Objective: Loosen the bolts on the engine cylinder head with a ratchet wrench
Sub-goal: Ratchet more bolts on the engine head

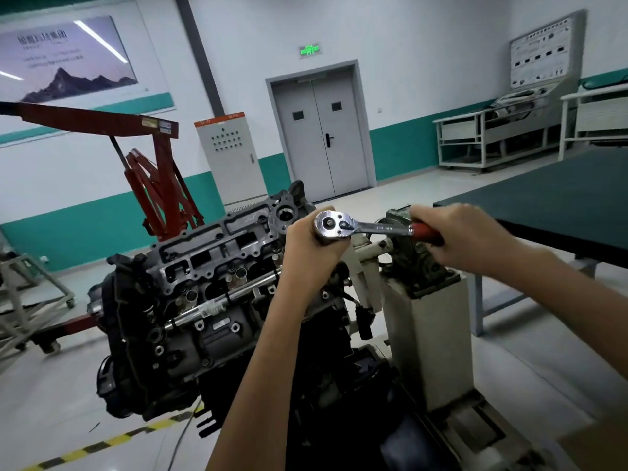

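Right of centre, at mid-height: ratchet [377, 227], lying level, chrome end to the left, red handle to the right. Left hand [311, 246] just under the chrome end, closed into a fist round whatever drops from it, back of the hand toward the camera. Fingers curled tight together, tips out of sight. Right hand [462, 232] wrapped round the red handle, fingers pressed side by side and curled under it, only a short stretch of red showing past the knuckles. Both forearms bare, coming in from the lower edge of the frame.

Below and left of the left hand: engine [190, 334], dark and greasy, tilted, mounted beside a pale stand [424, 334]. Cylinder head [217, 246] on top, uncovered, running from centre-left up toward the ratchet, its upper right end behind the left hand. Socket and bolt under the ratchet hidden by the fist; cannot tell which bolt.

Left of the engine: red hoist [159, 164], boom reaching to the left edge. Behind it, grey cabinet [227, 154] against the wall. Upper centre: grey double door [321, 137], green sign [309, 50] above. Right side: dark green table [560, 195], beyond the right hand. Upper left: poster [64, 59] with a mountain. Lower left, on the floor: yellow-and-black stripe [102, 443].
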